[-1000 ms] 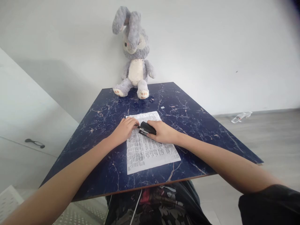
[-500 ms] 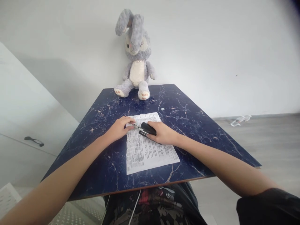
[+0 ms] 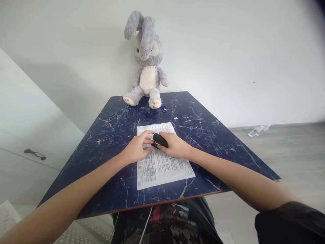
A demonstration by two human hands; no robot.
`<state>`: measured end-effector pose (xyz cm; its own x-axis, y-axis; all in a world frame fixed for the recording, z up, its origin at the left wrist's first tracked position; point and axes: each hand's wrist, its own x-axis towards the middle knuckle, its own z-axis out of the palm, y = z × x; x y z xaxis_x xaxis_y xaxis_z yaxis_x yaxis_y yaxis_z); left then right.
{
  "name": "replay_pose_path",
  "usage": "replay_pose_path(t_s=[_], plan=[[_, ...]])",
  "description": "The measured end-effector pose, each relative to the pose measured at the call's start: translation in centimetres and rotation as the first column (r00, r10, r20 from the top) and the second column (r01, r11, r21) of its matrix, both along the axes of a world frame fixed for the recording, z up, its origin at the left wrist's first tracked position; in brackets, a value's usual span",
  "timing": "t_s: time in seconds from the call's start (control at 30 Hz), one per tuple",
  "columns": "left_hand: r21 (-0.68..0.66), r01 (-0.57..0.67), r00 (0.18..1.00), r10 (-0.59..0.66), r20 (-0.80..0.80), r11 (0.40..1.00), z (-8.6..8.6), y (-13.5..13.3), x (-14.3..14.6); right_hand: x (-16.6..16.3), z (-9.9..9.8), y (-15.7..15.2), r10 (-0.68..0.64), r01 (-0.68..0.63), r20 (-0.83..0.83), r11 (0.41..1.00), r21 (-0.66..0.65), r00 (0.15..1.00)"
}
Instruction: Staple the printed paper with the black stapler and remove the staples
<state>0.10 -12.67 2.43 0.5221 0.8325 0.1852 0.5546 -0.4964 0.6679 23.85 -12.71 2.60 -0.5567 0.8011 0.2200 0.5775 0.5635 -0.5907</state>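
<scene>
A black stapler (image 3: pixel 160 140) is wrapped in my right hand (image 3: pixel 175 145), above the upper part of a printed sheet of paper (image 3: pixel 165 169). My left hand (image 3: pixel 139 146) is at the stapler's left end, its thumb and fingers curved around that end and touching it. The metal part of the stapler is mostly hidden between my fingers. The sheet lies flat on the dark blue marbled table (image 3: pixel 114 189), with dense small print on it.
A grey plush rabbit (image 3: pixel 147 78) sits at the table's back edge against the white wall. A small white scrap (image 3: pixel 175 118) lies beyond the paper. A clear plastic item (image 3: pixel 258 130) is on the floor at right. A cabinet handle (image 3: pixel 35 154) shows at left.
My left hand has moved right, up against the stapler. The silver metal strip that stuck out from the stapler's left end no longer shows. My right hand has barely moved.
</scene>
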Motion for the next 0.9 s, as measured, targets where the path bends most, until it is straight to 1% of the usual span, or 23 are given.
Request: replay_pose_path(t_s=[0.1,0.13,0.2,0.27,0.3,0.37,0.47,0.53,0.6,0.67,0.7,0.73,0.77,0.8,0.83,0.87,0.9], plan=[[-0.017,0.042,0.999,-0.042,0.005,0.999,0.4,-0.2,0.2,-0.2,-0.1,0.1,0.005,-0.006,-0.010,1.000,-0.010,1.000],[-0.010,0.022,1.000,-0.022,0.019,1.000,0.4,-0.2,0.1,-0.2,-0.1,0.1,0.009,-0.009,-0.010,1.000,-0.017,1.000],[0.030,-0.060,0.997,0.059,0.058,0.998,0.3,0.2,-0.2,-0.1,0.1,0.1,0.003,-0.003,-0.007,0.999,-0.034,1.000],[0.079,-0.148,0.985,0.140,0.102,0.986,-0.1,0.8,-0.7,0.6,0.2,-0.3,-0.026,0.026,0.009,0.998,-0.060,1.000],[0.096,-0.171,0.980,0.159,0.118,0.981,-0.3,1.1,-1.0,1.1,0.2,-0.6,-0.051,0.052,0.020,0.996,-0.066,0.999],[0.114,-0.197,0.973,0.181,0.140,0.974,-0.9,1.7,-1.5,2.8,0.2,-1.4,-0.103,0.106,0.043,0.992,-0.075,0.994],[0.131,-0.209,0.971,0.189,0.150,0.969,-1.4,2.0,-1.8,6.4,0.1,-2.5,-0.208,0.213,0.062,0.972,-0.100,0.976],[0.130,-0.202,0.974,0.184,0.134,0.971,-1.5,2.0,-1.6,9.0,0.0,-2.7,-0.275,0.281,0.059,0.946,-0.160,0.960],[0.118,-0.187,0.978,0.174,0.112,0.975,-1.5,1.9,-1.3,11.4,-0.1,-2.1,-0.290,0.286,0.024,0.919,-0.271,0.957],[0.113,-0.173,0.981,0.161,0.104,0.978,-1.5,1.8,-1.1,13.2,-0.2,-0.7,-0.302,0.261,-0.070,0.902,-0.343,0.951],[0.116,-0.169,0.982,0.156,0.108,0.979,-1.5,1.8,-1.1,13.9,-0.3,0.4,-0.322,0.269,-0.118,0.905,-0.329,0.939],[0.121,-0.169,0.981,0.155,0.119,0.978,-1.5,1.9,-1.2,14.4,-0.4,1.5,-0.351,0.303,-0.150,0.913,-0.271,0.924],[0.126,-0.174,0.978,0.157,0.135,0.977,-1.5,1.9,-1.3,14.7,-0.6,2.8,-0.382,0.355,-0.161,0.919,-0.172,0.910],[0.130,-0.182,0.975,0.162,0.153,0.975,-1.5,2.0,-1.4,14.7,-0.8,4.1,-0.401,0.398,-0.135,0.916,-0.046,0.906],[0.133,-0.191,0.971,0.168,0.171,0.972,-1.6,2.1,-1.6,14.6,-1.1,5.5,-0.402,0.409,-0.088,0.908,0.087,0.911],[0.135,-0.204,0.966,0.177,0.186,0.970,-1.6,2.2,-1.7,14.4,-1.4,6.8,-0.375,0.372,-0.023,0.908,0.193,0.927],[0.136,-0.218,0.962,0.188,0.200,0.967,-1.6,2.2,-1.9,13.9,-1.8,8.1,-0.328,0.304,0.057,0.919,0.251,0.943]])
